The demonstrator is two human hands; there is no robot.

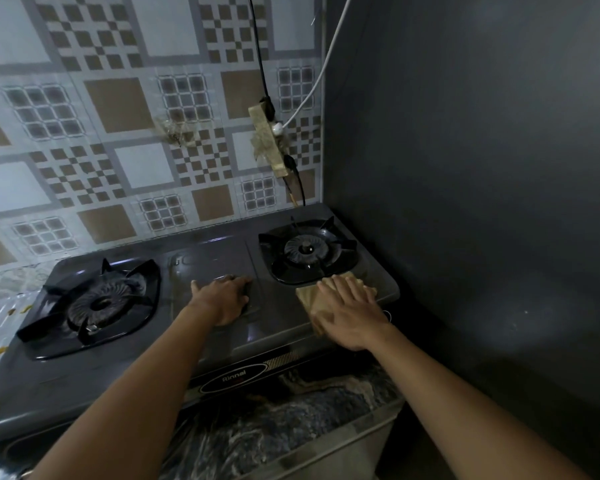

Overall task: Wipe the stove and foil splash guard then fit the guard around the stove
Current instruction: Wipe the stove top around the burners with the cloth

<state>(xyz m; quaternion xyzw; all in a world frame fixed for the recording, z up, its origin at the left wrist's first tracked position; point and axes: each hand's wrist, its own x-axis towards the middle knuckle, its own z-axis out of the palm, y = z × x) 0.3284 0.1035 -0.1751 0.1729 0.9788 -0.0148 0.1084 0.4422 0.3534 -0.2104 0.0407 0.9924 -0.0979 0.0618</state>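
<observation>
Our right hand (349, 315) presses flat on the cloth (307, 298) at the near right corner of the stove (222, 258); our left hand (222, 299) rests open on its middle. We judge wiping is in hand; next the cloth must reach the far burner (305, 251). No foil guard shows.

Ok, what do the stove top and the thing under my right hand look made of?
The dark grey two-burner stove top looks like glossy painted or enamelled metal: it throws sharp highlights. The folded tan cloth under the right hand looks soft and matte, probably fabric; blur leaves the weave open.
</observation>
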